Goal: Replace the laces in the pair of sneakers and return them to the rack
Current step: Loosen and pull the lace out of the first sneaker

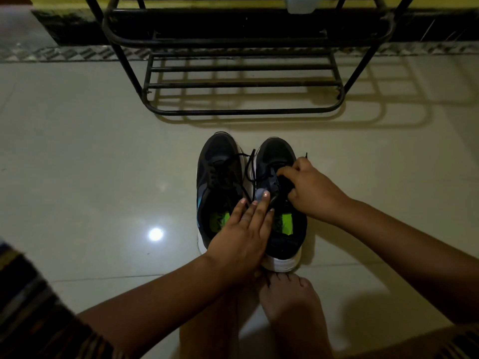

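At the bottom of the frame a bare foot (287,296) rests on the floor (77,156) just behind the sneakers (248,193), which stand side by side at centre, toes toward the rack (243,73) in the upper half. The left hand (243,229) lies flat, fingers straight, pressing the collar of the right-of-frame shoe. The right hand (308,187) curls over its eyelets, seemingly pinching the black lace (250,164), though the dark hides the grip. The lace is probably being drawn out; best to keep the shoe steadied and pull one crossing at a time so nothing snags.
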